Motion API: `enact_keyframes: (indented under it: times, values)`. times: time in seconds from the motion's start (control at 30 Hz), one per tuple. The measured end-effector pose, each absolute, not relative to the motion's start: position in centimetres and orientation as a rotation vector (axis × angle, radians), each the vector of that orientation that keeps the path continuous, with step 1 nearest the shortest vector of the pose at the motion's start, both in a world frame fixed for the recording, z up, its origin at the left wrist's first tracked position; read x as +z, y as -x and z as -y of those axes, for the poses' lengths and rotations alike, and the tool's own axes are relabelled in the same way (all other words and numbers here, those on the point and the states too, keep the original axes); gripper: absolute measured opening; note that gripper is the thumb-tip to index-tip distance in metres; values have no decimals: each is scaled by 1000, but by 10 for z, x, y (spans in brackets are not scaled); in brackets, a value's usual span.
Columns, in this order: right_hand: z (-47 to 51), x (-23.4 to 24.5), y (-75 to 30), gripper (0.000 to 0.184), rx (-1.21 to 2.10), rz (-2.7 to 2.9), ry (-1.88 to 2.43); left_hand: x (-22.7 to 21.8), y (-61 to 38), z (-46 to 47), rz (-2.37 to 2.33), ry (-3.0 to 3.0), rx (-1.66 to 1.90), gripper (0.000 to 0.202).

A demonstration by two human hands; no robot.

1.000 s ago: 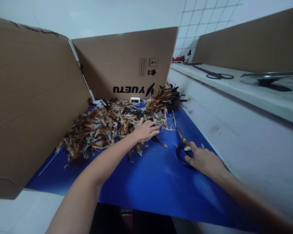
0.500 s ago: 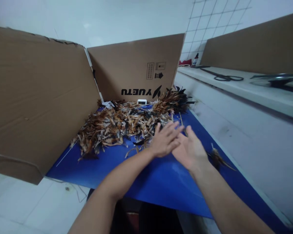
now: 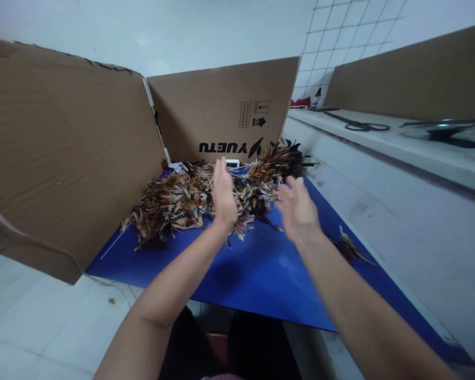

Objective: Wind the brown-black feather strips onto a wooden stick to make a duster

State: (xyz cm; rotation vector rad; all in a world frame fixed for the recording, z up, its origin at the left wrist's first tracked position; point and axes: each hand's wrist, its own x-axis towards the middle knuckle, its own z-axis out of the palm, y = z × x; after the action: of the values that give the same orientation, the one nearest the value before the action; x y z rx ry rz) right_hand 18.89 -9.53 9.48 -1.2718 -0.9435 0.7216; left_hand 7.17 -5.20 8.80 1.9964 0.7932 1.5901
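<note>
A loose heap of brown, cream and black feathers (image 3: 178,198) covers the back of the blue tabletop (image 3: 257,279). My left hand (image 3: 224,198) is in front of the heap's middle, fingers stretched upward, with nothing in it. Apart from it, my right hand (image 3: 298,208) hovers by the heap's right end, palm turned inward and fingers extended, somewhat blurred. It holds nothing that I can see. Right of that wrist lies a small separate tuft of feathers (image 3: 352,248). Darker, longer feathers (image 3: 283,161) are bunched at the back right.
Cardboard panels stand at the left (image 3: 63,153) and back (image 3: 214,105). A small white device (image 3: 233,163) sits behind the heap. On the white ledge (image 3: 419,142) to the right lie black-handled scissors (image 3: 366,126), with a small bottle (image 3: 316,97) farther back.
My hands, close together before, have moved apart; the left went left and upward, the right slightly upward. Feathers near the front middle of the heap have shifted, baring more blue surface.
</note>
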Motion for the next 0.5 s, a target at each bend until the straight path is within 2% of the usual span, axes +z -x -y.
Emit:
enact_keyframes:
  times: [0.03,0.1,0.13,0.2,0.23,0.3,0.43,0.5]
  values:
    - [105,97,-171,61,858,902,1196,82,-69,54,-659,-2205,1570,59]
    - [127,94,-141,53,1024,883,1052,68,-58,56,-497,-2411,1431,65]
    - [137,88,-133,52,1182,938,1027,62,-47,53,-442,-2672,1251,67]
    - [157,74,-137,43,1361,1094,1054,54,-12,45,-705,-2978,1009,51]
    - [166,67,-147,39,1344,1154,1132,52,9,40,-839,-3048,906,44]
    - [181,58,-176,30,1155,1328,1333,48,56,35,-1020,-3054,824,39]
    - [207,66,-222,28,633,1644,1491,36,129,55,-1266,-2887,956,43]
    - [224,78,-229,38,432,1799,1392,29,149,74,-1286,-2945,904,42]
